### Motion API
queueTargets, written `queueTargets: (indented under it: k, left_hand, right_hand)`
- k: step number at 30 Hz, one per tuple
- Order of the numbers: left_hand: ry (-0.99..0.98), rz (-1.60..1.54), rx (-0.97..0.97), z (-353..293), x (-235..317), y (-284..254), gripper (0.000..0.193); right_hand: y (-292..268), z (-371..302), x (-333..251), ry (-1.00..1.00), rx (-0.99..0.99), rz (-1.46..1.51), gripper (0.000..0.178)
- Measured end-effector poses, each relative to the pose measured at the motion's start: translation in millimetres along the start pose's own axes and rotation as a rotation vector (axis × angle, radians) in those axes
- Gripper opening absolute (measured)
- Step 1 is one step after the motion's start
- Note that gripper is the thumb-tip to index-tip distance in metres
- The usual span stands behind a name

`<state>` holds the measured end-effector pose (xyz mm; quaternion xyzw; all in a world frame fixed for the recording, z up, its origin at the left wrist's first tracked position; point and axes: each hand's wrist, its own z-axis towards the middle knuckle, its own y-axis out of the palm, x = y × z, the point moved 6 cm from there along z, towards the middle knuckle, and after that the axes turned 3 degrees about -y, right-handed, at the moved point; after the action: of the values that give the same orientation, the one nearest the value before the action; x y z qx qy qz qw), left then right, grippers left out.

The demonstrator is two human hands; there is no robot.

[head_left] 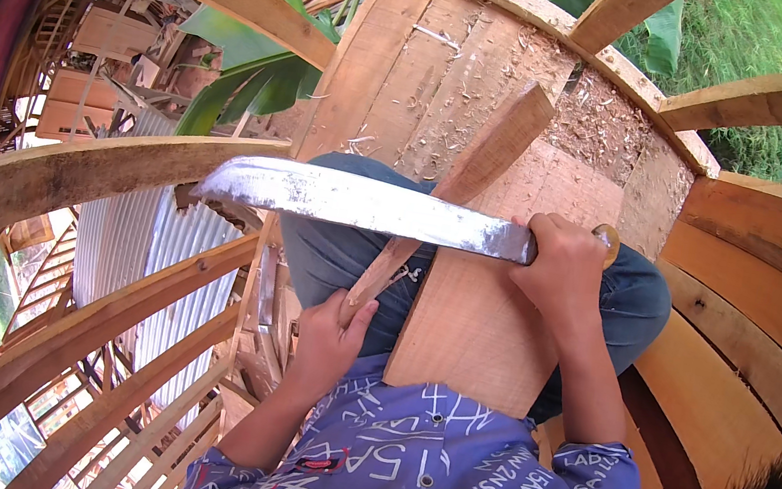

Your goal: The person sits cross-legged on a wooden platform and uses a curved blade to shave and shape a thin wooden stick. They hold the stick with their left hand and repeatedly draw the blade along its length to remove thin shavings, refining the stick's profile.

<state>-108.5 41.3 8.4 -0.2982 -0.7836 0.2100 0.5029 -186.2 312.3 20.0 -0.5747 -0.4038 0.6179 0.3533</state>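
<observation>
My right hand point(559, 270) is closed round the handle of a machete point(357, 203), whose rounded handle end shows beyond my fist. Its long, broad blade points left and lies across, over a wooden stick point(496, 149). The near, narrower end of that stick is gripped in my left hand point(332, 342), below the blade. From there it slants up and away to the right, its thick far end above the boards. A flat wooden board point(489, 335) rests on my lap, between the stick and my right forearm. Part of the stick is hidden behind the blade.
Wood shavings point(612, 116) lie over the plank floor point(437, 69) ahead of me. Wooden rails point(120, 164) run along the left, with corrugated metal sheets point(173, 283) below. A plank wall point(752, 329) stands at the right. Banana leaves point(255, 72) reach in at the far left.
</observation>
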Motion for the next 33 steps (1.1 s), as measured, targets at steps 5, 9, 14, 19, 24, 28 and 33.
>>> queueTargets:
  k: [5,9,14,19,24,28,33]
  left_hand:
    - [0.023,0.029,0.006,0,3,0,0.032]
    - [0.059,0.05,-0.008,3,5,0,0.032]
    - [0.001,-0.008,-0.014,4,4,0,0.033]
    - [0.037,0.005,0.021,2,3,3,0.033]
    - [0.01,-0.001,0.008,1,-3,-1,0.033]
    - [0.071,0.039,0.009,4,4,4,0.033]
    - [0.035,0.051,0.015,2,-2,5,0.034]
  right_hand:
    - [-14,6,11,-0.038,0.044,-0.098,0.02]
    - [-27,-1,36,0.08,0.087,-0.148,0.019]
    - [-19,-4,31,0.082,0.085,-0.147,0.014]
    - [-8,-2,-3,0.016,-0.033,-0.095,0.016]
    - [-16,16,7,-0.025,0.057,-0.185,0.014]
    - [-17,8,24,0.096,0.016,-0.204,0.012]
    - [-7,0,-8,-0.008,-0.056,-0.111,0.017]
